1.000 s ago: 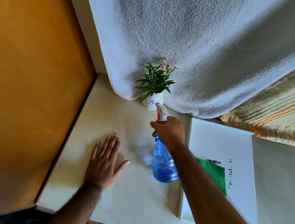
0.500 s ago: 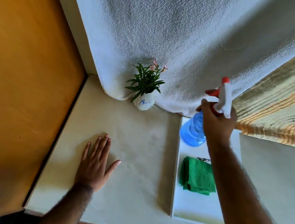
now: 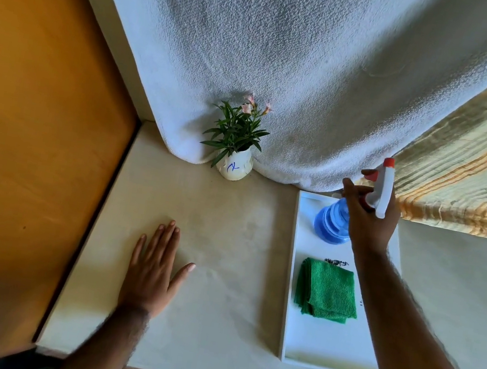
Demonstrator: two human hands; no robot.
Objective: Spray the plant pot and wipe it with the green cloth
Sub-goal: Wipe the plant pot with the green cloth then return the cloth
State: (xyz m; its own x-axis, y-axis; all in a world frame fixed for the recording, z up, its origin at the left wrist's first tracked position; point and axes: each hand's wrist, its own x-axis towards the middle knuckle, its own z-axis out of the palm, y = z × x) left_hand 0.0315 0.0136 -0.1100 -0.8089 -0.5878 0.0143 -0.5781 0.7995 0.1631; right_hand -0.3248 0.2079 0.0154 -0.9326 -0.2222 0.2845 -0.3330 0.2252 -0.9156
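A small white plant pot with a blue mark and green leaves stands at the back of the table against a hanging white cloth. My right hand grips the neck of a blue spray bottle with a white and red trigger head, at the far end of a white tray. The bottle's base looks at or just above the tray. A folded green cloth lies in the middle of the tray. My left hand rests flat on the table, fingers spread, holding nothing.
The cream table meets an orange wooden panel on the left. The white cloth hangs behind the pot, and a striped yellowish fabric hangs at the right. The table's front edge runs along the bottom.
One second ago my right hand held the bottle beside the pot. It carried the bottle right to the tray's far end and has lowered it slightly since. My left hand stayed put.
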